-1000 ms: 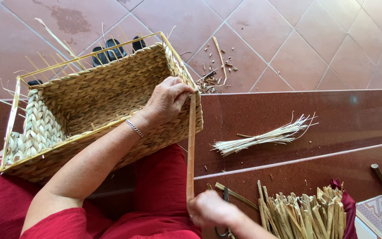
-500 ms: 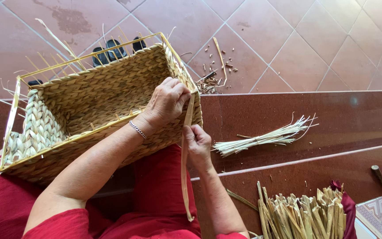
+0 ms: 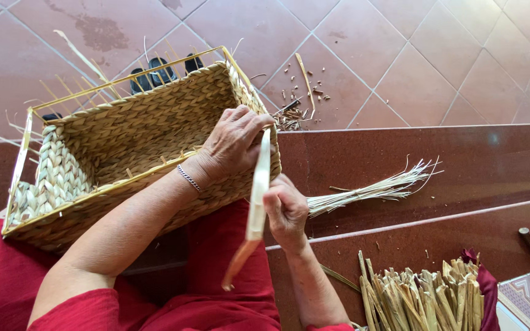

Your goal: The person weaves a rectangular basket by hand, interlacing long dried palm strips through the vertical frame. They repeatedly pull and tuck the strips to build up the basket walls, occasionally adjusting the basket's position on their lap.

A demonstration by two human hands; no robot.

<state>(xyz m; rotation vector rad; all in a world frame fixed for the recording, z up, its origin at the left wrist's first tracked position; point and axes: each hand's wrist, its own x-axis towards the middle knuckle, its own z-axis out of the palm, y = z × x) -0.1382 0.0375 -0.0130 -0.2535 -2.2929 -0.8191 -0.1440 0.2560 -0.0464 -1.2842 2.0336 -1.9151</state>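
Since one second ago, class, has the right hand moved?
Yes. The right hand has risen from low near the lap to the basket corner, now beside the loose reed bundle on the step, holding the strip.

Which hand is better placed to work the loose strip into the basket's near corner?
Probably the right hand: it pinches the pale strip partway down, free to steer it. The left hand is draped over the woven basket rim at that corner, pinning the strip's top end and steadying the basket.

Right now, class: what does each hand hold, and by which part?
The right hand pinches a flat pale strip at about mid-length. The left hand grips the woven basket at its rim corner, where the strip's top end meets it.
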